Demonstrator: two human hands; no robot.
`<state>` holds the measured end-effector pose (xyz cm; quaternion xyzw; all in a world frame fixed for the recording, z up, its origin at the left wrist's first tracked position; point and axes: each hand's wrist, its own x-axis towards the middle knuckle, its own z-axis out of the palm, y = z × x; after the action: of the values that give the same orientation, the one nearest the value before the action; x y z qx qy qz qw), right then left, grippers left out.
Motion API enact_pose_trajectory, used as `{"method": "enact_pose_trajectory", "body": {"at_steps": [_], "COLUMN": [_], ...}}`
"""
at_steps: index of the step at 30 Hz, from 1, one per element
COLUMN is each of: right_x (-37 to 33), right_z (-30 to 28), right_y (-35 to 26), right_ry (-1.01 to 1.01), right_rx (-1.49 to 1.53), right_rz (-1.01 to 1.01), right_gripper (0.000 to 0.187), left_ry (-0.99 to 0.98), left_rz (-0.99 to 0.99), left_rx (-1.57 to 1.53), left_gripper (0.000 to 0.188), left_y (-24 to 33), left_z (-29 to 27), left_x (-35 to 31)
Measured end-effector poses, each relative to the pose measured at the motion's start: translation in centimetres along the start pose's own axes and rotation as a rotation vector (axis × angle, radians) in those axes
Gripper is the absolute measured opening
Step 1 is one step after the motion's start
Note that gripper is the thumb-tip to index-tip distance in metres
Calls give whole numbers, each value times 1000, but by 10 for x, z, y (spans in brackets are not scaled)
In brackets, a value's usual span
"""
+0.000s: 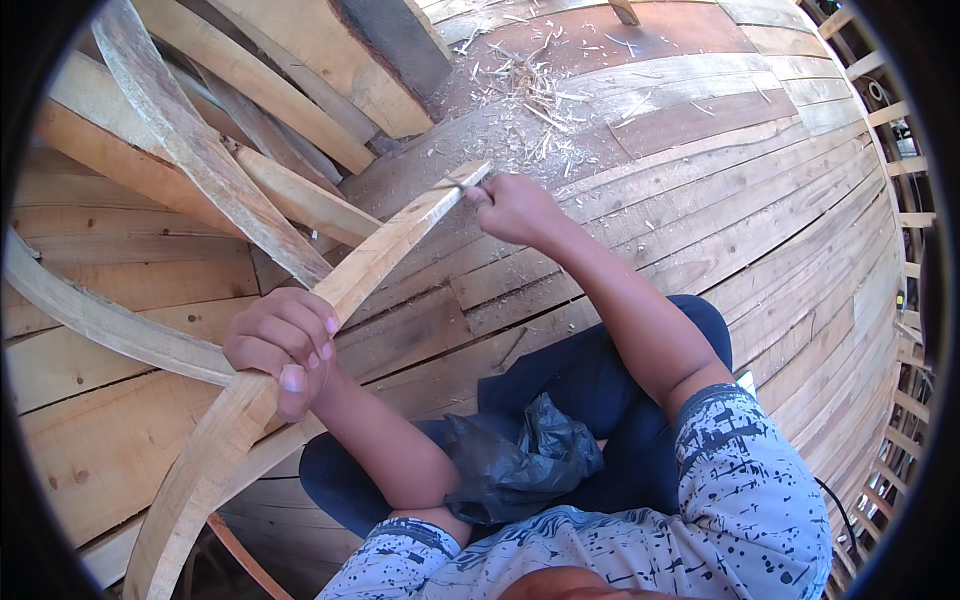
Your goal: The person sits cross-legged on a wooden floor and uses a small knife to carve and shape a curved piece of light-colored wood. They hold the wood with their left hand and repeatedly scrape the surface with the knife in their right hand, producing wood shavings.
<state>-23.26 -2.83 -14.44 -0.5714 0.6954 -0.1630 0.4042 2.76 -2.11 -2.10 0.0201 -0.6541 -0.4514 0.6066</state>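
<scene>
A long curved wooden beam (375, 265) runs from the lower left up to the middle of the view, and its narrow end points away from me. My left hand (283, 345) is wrapped round its middle, fingers over the top and thumb on the near side. At the far tip, my right hand (515, 208) is closed in a fist against the beam's side. A thin dark piece (460, 184) sticks out of that fist and lies across the tip; its kind is too small to tell.
Rough planks (205, 150) lean at the upper left, beside another curved timber (120, 325). Wood shavings (535, 85) litter the plank floor (690, 215). A crumpled dark plastic bag (525, 460) rests on my crossed legs. Slatted framing (905, 220) stands along the right edge.
</scene>
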Motion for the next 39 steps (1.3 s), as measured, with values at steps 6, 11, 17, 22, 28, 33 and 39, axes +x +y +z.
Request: {"method": "enact_pose_trajectory", "body": {"at_steps": [6,11,17,22,28,33,39], "right_x": [4,6,-5,2,14,12,2], "right_z": [-6,3,3,4,3,-2,-14], "right_y": [2,8,-11,-3,7,10,-10], "right_ry": [-23,-16,-15,28,59,15,26], "right_rx": [114,200,94,4,42,19,23], "right_rz": [-42,-74,-55,29,15,73,51], "right_gripper": [49,47,48,49,51,52,53], "left_ry": [9,20,-5,-10,6,-7,-16], "left_rz": [1,-6,6,8,-3,-25,-75], "left_rx": [-8,-5,-12,-8,-8,5,70], "left_gripper": [21,21,22,20,19,19,17], "left_y": [-2,-1,0,-1,0,2,5], "left_z": [-1,-2,-2,1,-3,-5,-5], "left_x": [-1,-2,-2,1,-2,-4,-7]}}
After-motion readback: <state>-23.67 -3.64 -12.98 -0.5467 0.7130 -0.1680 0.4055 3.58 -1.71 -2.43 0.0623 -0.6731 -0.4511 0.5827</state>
